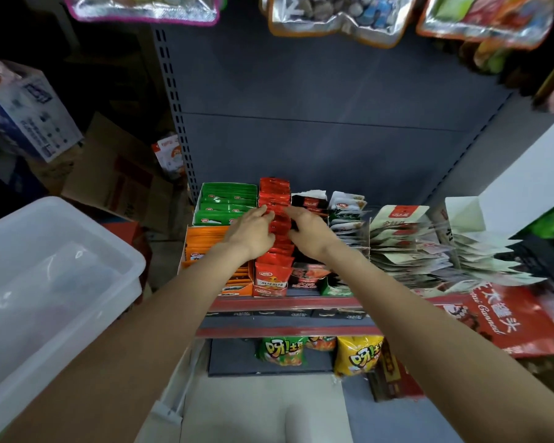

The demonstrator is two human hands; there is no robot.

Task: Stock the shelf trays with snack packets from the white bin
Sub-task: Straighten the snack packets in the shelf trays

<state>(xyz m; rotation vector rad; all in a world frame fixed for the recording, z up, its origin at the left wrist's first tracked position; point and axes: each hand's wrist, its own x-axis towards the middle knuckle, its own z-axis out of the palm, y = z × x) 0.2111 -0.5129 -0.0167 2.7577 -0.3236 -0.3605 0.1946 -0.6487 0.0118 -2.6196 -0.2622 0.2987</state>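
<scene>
writing: red bag (505,318) at right edge of frame reads "Canned" in script plus large white Chinese characters; green (282,350) and yellow (358,354) bags on the lower shelf carry bold cartoon Chinese lettering; packet logos in the trays too small to read.
red packets: upright row (276,199) in a red tray, centre of frame, running from the shelf's front lip (288,303) back toward the grey back panel.
left hand: (251,231) on the row's left side, fingers curled onto the packet tops, pinching them.
right hand: (307,230) on the row's right side, fingers curled round the packets, thumb near the top edge.
grip: both hands squeeze the same mid-row packets from opposite sides; fingertips nearly meet over the row.
arms: both forearms reach up from the bottom of frame, converging on the row.
neighbours: green packets (226,203) upper left of the row, orange packets (205,241) just left, black-and-red packets (309,201) just right, pale pouches (397,238) further right.
white bin: (61,215) translucent, left of frame, well apart from both hands; contents cannot tell.
</scene>
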